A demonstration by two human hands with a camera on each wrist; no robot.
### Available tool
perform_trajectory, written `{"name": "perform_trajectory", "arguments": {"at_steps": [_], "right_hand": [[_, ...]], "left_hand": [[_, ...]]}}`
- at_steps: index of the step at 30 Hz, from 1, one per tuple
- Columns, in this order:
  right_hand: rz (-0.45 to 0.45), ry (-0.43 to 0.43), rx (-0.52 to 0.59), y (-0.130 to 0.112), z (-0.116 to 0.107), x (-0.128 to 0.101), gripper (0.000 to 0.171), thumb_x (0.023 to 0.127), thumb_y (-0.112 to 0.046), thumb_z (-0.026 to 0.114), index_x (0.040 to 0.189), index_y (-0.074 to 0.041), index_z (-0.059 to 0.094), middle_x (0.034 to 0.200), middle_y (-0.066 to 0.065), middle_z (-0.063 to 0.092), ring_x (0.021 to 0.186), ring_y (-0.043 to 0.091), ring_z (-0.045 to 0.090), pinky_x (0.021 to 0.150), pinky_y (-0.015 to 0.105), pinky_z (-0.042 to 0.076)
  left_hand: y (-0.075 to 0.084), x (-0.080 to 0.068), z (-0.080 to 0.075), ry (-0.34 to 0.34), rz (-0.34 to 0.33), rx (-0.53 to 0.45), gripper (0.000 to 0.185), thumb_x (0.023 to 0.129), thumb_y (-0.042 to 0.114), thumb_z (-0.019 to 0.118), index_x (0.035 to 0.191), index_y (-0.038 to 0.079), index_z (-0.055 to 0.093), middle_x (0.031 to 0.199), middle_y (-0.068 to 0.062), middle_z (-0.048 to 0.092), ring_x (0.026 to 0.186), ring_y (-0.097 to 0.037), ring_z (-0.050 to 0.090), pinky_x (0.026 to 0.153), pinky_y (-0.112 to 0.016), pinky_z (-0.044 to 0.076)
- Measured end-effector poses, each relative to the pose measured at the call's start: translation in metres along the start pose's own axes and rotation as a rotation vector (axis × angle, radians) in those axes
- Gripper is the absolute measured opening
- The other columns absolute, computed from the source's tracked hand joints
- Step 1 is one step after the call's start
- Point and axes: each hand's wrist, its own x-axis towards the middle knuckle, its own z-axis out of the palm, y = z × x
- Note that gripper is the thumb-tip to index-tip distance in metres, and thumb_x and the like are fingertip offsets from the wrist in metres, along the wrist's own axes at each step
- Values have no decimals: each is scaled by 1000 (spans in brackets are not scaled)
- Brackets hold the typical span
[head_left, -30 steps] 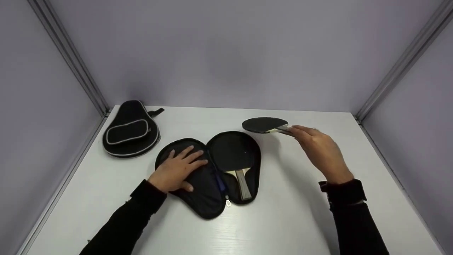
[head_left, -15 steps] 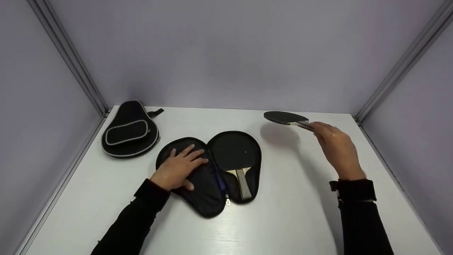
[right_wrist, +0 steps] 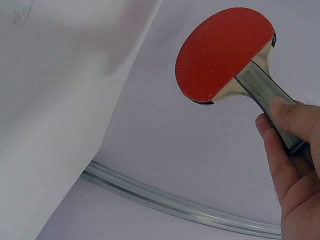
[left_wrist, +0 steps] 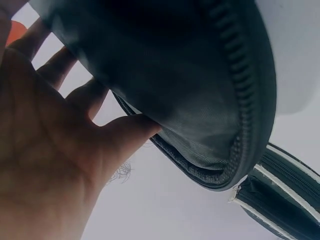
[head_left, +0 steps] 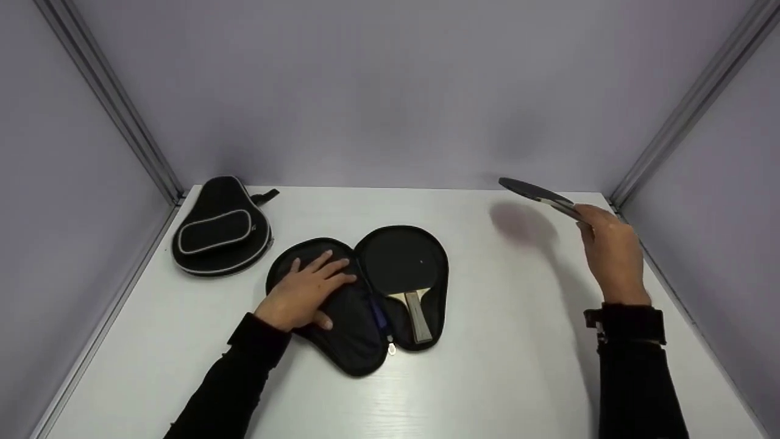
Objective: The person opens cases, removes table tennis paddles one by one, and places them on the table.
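An unzipped black paddle case point(head_left: 341, 341) lies spread flat in the middle of the white table point(head_left: 487, 378). A table tennis paddle point(head_left: 402, 268) with a black face and wooden handle rests in its right half. My left hand point(head_left: 304, 292) lies flat, fingers straight, on the left half of the case point(left_wrist: 200, 110). My right hand point(head_left: 609, 256) holds a second paddle point(head_left: 536, 192) by its handle, raised above the table's far right corner. Its red rubber face point(right_wrist: 222, 52) shows in the right wrist view, with my fingers point(right_wrist: 295, 150) curled on the handle.
A second black case point(head_left: 219, 228), zipped shut with grey piping, lies at the table's far left corner. Grey walls with metal corner posts point(head_left: 682, 110) enclose the table on three sides. The raised paddle's shadow point(head_left: 521, 222) falls on the bare table.
My right hand has carried the second paddle from beside the open case up and to the right, toward the far right corner. The left hand has stayed on the case.
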Motion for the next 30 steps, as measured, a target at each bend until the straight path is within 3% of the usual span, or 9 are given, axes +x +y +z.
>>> {"name": "perform_trajectory", "arguments": {"at_steps": [12, 23, 30], "right_hand": [[110, 4, -23, 35, -2, -9, 33, 108, 12, 73, 140, 6, 78, 138, 38, 78, 126, 66, 74, 106, 78, 60], [315, -28, -89, 55, -8, -12, 35, 114, 4, 69, 148, 2, 77, 143, 40, 75, 131, 67, 72, 105, 80, 60], [349, -40, -85, 62, -7, -16, 33, 114, 4, 70, 145, 1, 79, 137, 39, 77, 128, 67, 73, 99, 80, 61]], "left_hand": [[1, -2, -2, 1, 5, -7, 95, 83, 33, 100, 169, 14, 62, 189, -16, 45, 179, -52, 33, 130, -92, 37], [0, -4, -2, 9, 10, 6, 96, 84, 35, 100, 169, 15, 62, 189, -15, 45, 179, -51, 34, 130, -91, 39], [-1, -4, -3, 1, 11, -3, 95, 85, 36, 100, 170, 15, 61, 190, -15, 44, 180, -50, 33, 130, -92, 37]]}}
